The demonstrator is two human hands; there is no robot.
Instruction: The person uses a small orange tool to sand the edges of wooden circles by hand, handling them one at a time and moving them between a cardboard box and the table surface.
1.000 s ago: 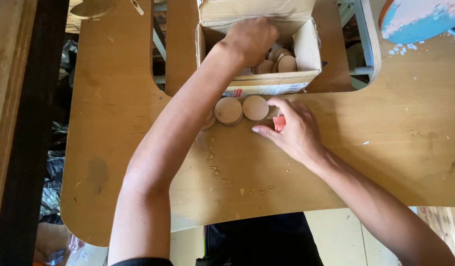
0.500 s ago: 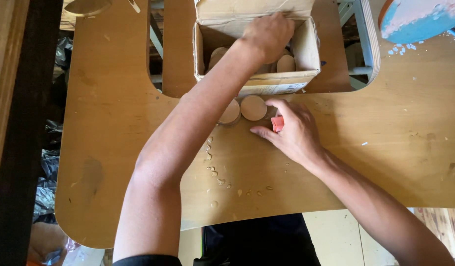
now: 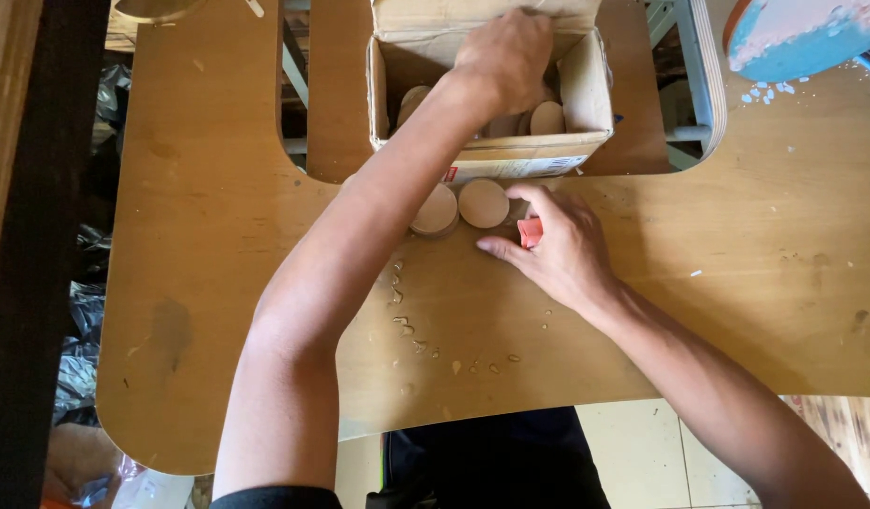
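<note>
Reaching into the cardboard box (image 3: 585, 90) at twelve o'clock, the left hand (image 3: 506, 57) curls over wooden discs (image 3: 546, 118), grip hidden, while the right hand (image 3: 559, 253) pinches a small red piece (image 3: 530, 232) beside two discs (image 3: 482, 203) on the bench (image 3: 736, 283), likely awaiting another.

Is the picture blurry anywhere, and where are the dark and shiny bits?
Head view: mostly sharp and evenly daylit; the left hand reaching into the open brown cardboard box looks slightly soft, and the box's inside is shadowed. The right hand beside the two round wooden discs is crisp. The tan plywood tabletop shows only mild sheen, while the far left edge is very dark.
</note>
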